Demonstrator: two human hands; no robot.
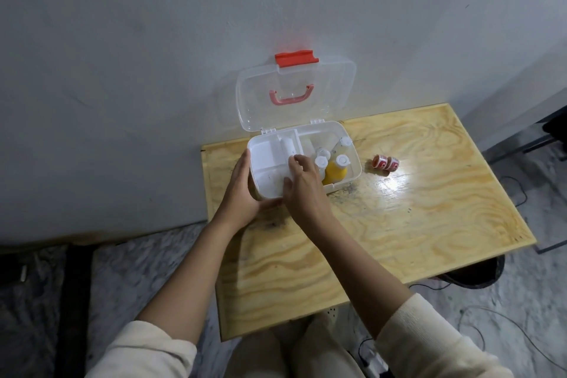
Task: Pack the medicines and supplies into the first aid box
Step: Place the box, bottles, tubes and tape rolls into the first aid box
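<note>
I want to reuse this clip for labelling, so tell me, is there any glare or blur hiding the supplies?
Head view: a glare patch on the table sits just beside the red tape rolls; the white bottle caps look soft; wide-angle bending curves the table edges.

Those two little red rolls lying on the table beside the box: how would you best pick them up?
Come straight down from above and pinch the red rolls across their curved sides. They lie side by side on the bare table, apart from the first aid box, so nothing blocks a top approach. The right hand is nearer.
</note>
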